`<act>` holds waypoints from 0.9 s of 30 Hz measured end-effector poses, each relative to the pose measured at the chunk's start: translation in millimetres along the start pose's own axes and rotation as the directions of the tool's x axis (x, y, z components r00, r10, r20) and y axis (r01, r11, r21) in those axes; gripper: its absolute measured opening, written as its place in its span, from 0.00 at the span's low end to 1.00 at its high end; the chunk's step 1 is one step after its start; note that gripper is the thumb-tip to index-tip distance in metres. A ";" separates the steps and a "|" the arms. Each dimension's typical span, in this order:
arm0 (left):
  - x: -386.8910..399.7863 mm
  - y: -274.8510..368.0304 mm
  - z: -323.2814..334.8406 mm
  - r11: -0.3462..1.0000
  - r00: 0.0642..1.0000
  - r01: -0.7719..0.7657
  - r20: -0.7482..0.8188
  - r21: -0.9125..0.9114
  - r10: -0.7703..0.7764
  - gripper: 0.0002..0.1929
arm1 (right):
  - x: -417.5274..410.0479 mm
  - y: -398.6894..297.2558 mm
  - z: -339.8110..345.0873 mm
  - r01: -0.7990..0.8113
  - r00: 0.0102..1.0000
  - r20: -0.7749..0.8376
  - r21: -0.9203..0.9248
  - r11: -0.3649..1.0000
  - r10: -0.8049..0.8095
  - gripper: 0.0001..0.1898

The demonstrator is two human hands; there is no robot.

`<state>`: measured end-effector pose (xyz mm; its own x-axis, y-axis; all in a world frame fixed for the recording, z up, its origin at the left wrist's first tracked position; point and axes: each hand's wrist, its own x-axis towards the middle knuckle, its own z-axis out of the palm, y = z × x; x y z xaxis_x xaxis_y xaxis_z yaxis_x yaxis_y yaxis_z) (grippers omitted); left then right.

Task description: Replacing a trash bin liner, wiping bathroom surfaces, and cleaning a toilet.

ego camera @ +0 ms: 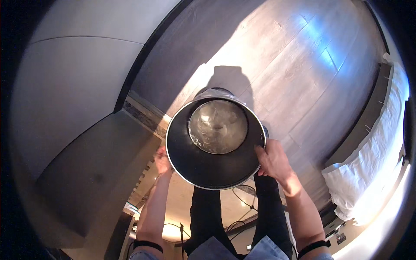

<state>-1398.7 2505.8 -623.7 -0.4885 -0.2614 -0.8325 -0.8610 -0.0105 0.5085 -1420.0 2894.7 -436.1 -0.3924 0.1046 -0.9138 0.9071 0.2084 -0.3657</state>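
Note:
A round black waste bin (211, 172) with a shiny metal rim is held out in front of me, its mouth facing up at the camera. The pale, glossy round area (218, 126) deep inside looks like clear film or a shiny base; I cannot tell which. Wrinkled clear plastic (214, 93) shows beyond the far rim. My left hand (162, 161) presses against the bin's left side, its fingers partly hidden. On the right, my right hand (273, 159) grips the rim, thumb inside, near a small metal fitting (262, 137).
Wood-look floor (286, 74) spreads beyond the bin, partly sunlit. To the left stand a pale wall (81, 71) and a grey panel (97, 169). A bed with white bedding (364, 185) runs along the right. Black cables (242, 208) lie near my legs.

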 end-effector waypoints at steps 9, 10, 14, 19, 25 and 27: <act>-109.9 134.4 137.6 0.404 0.449 -0.893 0.349 0.196 0.822 0.05 | 64.0 82.9 39.1 -0.110 0.992 0.064 0.077 0.991 0.105 0.22; -113.9 139.5 144.6 0.314 0.418 -0.907 0.494 0.282 0.762 0.06 | 81.7 93.3 47.4 -0.024 0.999 0.039 0.102 0.994 0.020 0.22; -105.3 116.5 165.0 0.578 0.629 -0.760 0.560 0.297 0.540 0.06 | 141.8 124.9 72.5 -0.093 0.994 0.067 0.199 0.976 0.081 0.26; -58.2 32.5 161.4 0.806 0.822 -0.431 0.545 0.406 0.165 0.14 | 154.3 139.9 76.8 -0.072 0.996 0.072 0.142 0.987 0.062 0.29; 51.0 -69.1 242.2 0.752 0.891 -0.305 0.453 0.585 0.009 0.27 | 148.7 157.5 82.9 -0.098 0.994 0.061 0.163 0.982 0.089 0.26; 53.7 -72.4 252.2 0.650 0.888 -0.333 0.460 0.683 -0.028 0.30 | 150.4 162.3 89.4 -0.021 0.998 0.064 0.379 0.925 -0.004 0.25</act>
<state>-1398.3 2736.0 -760.6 -0.4742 0.2119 -0.8545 -0.4934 0.7399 0.4573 -1318.2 2857.3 -648.7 -0.3854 0.0410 -0.9218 0.9051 -0.1775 -0.3863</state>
